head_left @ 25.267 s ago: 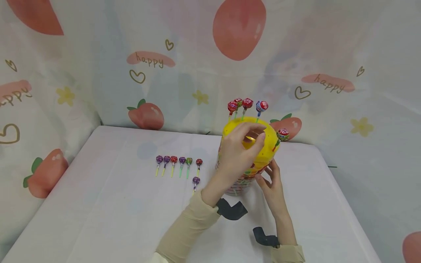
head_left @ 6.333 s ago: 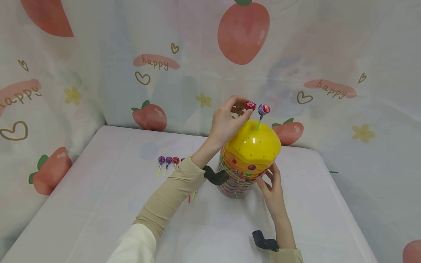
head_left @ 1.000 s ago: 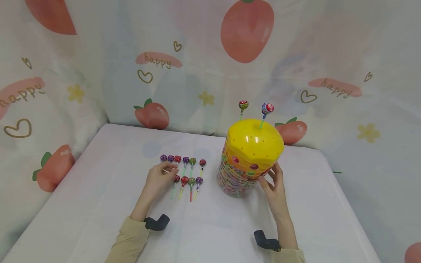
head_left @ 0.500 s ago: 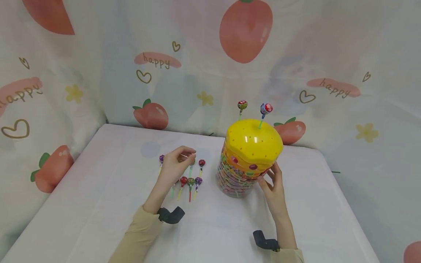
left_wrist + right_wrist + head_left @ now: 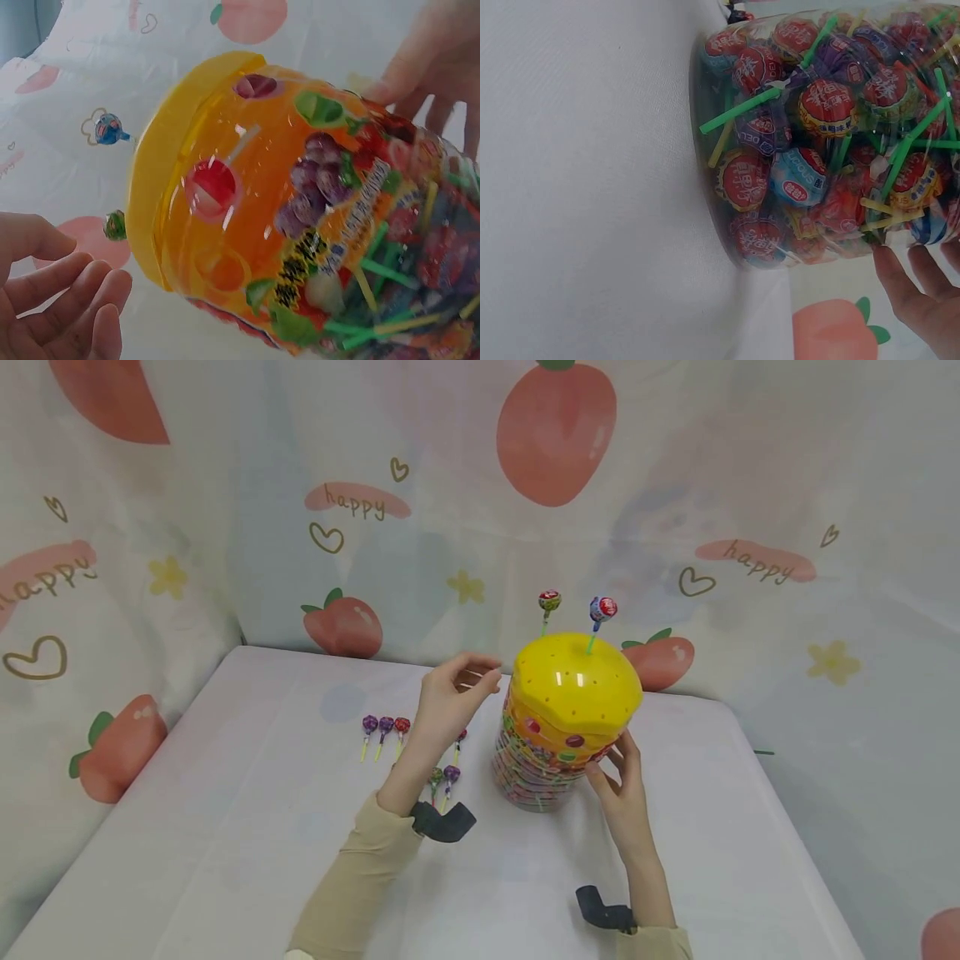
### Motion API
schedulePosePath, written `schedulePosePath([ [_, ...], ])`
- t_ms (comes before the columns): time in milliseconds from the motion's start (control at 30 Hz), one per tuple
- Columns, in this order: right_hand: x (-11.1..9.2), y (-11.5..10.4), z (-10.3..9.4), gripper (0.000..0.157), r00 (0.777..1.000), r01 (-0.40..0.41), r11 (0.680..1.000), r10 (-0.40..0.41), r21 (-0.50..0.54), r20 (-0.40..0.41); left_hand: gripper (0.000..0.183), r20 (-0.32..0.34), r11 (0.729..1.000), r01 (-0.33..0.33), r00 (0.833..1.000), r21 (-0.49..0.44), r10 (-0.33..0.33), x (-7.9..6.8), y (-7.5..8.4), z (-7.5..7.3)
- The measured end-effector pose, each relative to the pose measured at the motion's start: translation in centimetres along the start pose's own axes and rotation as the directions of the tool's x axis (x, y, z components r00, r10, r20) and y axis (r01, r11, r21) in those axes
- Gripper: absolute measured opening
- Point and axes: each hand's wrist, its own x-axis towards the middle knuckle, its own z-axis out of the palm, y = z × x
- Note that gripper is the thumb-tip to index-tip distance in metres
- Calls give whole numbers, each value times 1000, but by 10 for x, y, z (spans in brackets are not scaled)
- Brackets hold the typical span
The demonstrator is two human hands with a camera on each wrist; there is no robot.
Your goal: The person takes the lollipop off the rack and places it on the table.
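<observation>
In the head view a clear jar of lollipops stands on the table under a yellow lid dotted with small holes. Two lollipops rise from that lid, one green and red, one blue and red. My left hand hovers just left of the lid, fingers bent and nothing between them; the left wrist view shows the fingers near the green-wrapped lollipop. On the jar's right side, my right hand grips it with thumb and fingers; the fingertips touch its wall in the right wrist view.
Two rows of lollipops lie left of the jar, among them a purple lollipop and a red lollipop; my left forearm hides several. The white table meets a printed cloth backdrop at its back edge.
Fewer lollipops stand in the lid than 25 seconds ago, and more lie on the table. Within the last second my left hand has gone from the rows up and right toward the lid.
</observation>
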Motion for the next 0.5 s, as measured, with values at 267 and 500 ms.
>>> schedulePosePath([
  [267,-1,0,0,71,1000,15,1000,-15,-5,0,19,36,997,-61,997,-55,63,19,34,21],
  [500,0,0,0,71,1000,9,1000,-9,-14,0,22,62,992,-102,992,-73,107,36,54,39],
])
